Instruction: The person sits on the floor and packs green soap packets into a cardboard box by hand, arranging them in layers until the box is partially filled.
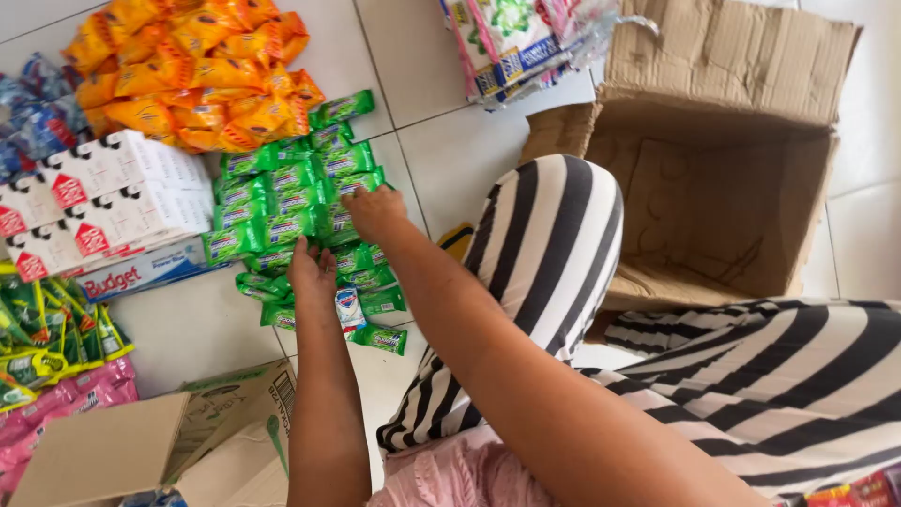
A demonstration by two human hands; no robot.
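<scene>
Head view, looking down at a tiled floor spread with packaged goods. Left hand lying flat on the green packets, fingers pointing away, back of the hand up; whether anything is pinched beneath cannot be told. Right hand just beyond it, resting on the right edge of the same green stack, fingers curled down onto a packet; whether closed on it cannot be told. Green packets laid in overlapping rows at the middle of the floor, between the orange packets above and a lone white sachet below, just beside the left wrist. White cartons stacked to the left of the green rows, touching or nearly so. Blue packets at far left, green-yellow sachets and pink packs lower left. Flattened box at bottom left, near the left forearm. Open cardboard box at upper right, lying on its side, behind a knee in striped cloth. Bundle of white printed packs at top, well apart from both hands.
</scene>
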